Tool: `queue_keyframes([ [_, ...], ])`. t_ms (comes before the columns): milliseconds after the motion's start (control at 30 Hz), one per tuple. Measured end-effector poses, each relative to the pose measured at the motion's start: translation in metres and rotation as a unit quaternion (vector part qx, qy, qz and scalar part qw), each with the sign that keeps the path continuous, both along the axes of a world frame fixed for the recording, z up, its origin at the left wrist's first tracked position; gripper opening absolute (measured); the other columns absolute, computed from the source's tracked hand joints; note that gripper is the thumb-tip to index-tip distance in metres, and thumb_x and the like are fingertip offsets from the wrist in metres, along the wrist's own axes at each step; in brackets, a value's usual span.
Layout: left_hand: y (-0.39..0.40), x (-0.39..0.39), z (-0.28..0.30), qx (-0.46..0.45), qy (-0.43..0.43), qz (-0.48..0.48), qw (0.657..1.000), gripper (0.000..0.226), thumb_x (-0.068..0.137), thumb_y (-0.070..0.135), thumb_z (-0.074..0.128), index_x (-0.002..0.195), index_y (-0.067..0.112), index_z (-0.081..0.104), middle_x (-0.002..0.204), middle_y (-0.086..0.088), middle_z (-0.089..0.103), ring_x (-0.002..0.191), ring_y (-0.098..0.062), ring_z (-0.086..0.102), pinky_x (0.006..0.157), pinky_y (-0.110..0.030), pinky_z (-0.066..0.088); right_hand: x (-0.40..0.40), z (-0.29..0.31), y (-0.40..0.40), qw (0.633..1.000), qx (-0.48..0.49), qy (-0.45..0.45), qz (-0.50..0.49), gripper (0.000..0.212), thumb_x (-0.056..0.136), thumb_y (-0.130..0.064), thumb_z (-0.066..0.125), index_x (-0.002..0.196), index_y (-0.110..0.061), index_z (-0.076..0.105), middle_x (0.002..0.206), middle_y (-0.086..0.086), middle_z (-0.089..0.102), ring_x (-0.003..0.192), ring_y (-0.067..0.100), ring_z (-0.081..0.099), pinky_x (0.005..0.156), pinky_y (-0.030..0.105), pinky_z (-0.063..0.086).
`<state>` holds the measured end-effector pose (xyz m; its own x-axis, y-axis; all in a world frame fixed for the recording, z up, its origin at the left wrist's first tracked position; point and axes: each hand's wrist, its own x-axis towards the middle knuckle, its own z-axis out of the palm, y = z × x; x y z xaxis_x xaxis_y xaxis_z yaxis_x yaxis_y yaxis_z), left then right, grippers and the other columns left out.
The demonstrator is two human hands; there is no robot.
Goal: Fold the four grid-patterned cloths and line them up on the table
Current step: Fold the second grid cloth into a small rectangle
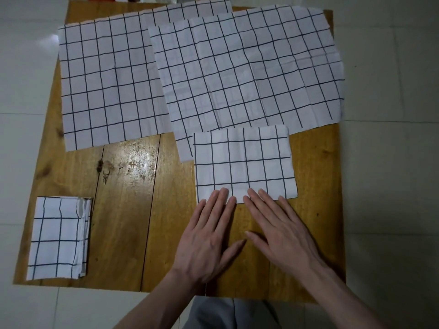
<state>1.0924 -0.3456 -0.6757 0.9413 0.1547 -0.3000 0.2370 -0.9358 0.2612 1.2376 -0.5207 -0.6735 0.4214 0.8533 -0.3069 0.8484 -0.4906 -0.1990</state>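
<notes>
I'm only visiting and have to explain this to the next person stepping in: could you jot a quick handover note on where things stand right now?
Hands: left hand and right hand are both open, flat, fingertips resting on the near edge of the half-folded cloth.
Things: that cloth lies at the centre right of the wooden table, overlapping the right unfolded cloth. The left unfolded cloth lies spread beside it, partly under it. One fully folded cloth sits at the near left corner.
Done: one cloth folded and placed; a second partly folded.
Left: probably finish folding the second, fold the two spread cloths, line all four up.
</notes>
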Motion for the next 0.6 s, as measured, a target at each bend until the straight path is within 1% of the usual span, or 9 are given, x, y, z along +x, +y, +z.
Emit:
queue_keyframes([
  [167, 0.004, -0.002, 0.002, 0.003, -0.003, -0.008, 1.000, 0.092, 0.105, 0.072, 0.032, 0.169, 0.012, 0.004, 0.177, -0.010, -0.002, 0.164, -0.023, -0.001, 0.128, -0.047, 0.015, 0.009, 0.001, -0.017, 0.999, -0.015, -0.005, -0.029, 0.073, 0.108, -0.062, 0.024, 0.167, -0.022, 0.010, 0.175, -0.003, 0.006, 0.161, 0.012, 0.005, 0.127, 0.046, 0.015],
  [267, 0.005, -0.005, 0.002, 0.002, -0.006, 0.004, 1.000, 0.095, 0.104, 0.073, 0.034, 0.168, 0.010, 0.006, 0.177, -0.010, 0.001, 0.164, -0.023, 0.001, 0.129, -0.045, 0.014, 0.014, 0.000, -0.029, 0.999, -0.019, -0.009, -0.046, 0.074, 0.107, -0.063, 0.025, 0.167, -0.021, 0.009, 0.175, -0.003, 0.006, 0.161, 0.012, 0.006, 0.126, 0.046, 0.016],
  [433, 0.010, -0.013, 0.003, 0.011, -0.011, 0.013, 1.000, 0.097, 0.103, 0.074, 0.037, 0.168, 0.009, 0.007, 0.177, -0.009, 0.002, 0.164, -0.023, 0.003, 0.129, -0.045, 0.014, 0.018, -0.001, -0.034, 0.998, -0.013, -0.013, -0.052, 0.074, 0.107, -0.063, 0.020, 0.167, -0.021, 0.011, 0.175, -0.002, 0.007, 0.160, 0.013, 0.008, 0.126, 0.046, 0.017],
  [600, 0.013, -0.020, 0.001, 0.017, -0.006, 0.026, 1.000, 0.099, 0.102, 0.075, 0.038, 0.168, 0.008, 0.007, 0.177, -0.010, 0.003, 0.164, -0.025, 0.003, 0.129, -0.046, 0.014, 0.020, -0.002, -0.043, 0.993, -0.007, -0.020, -0.113, 0.074, 0.108, -0.063, 0.015, 0.167, -0.018, 0.010, 0.175, -0.001, 0.007, 0.161, 0.014, 0.007, 0.127, 0.044, 0.014],
])
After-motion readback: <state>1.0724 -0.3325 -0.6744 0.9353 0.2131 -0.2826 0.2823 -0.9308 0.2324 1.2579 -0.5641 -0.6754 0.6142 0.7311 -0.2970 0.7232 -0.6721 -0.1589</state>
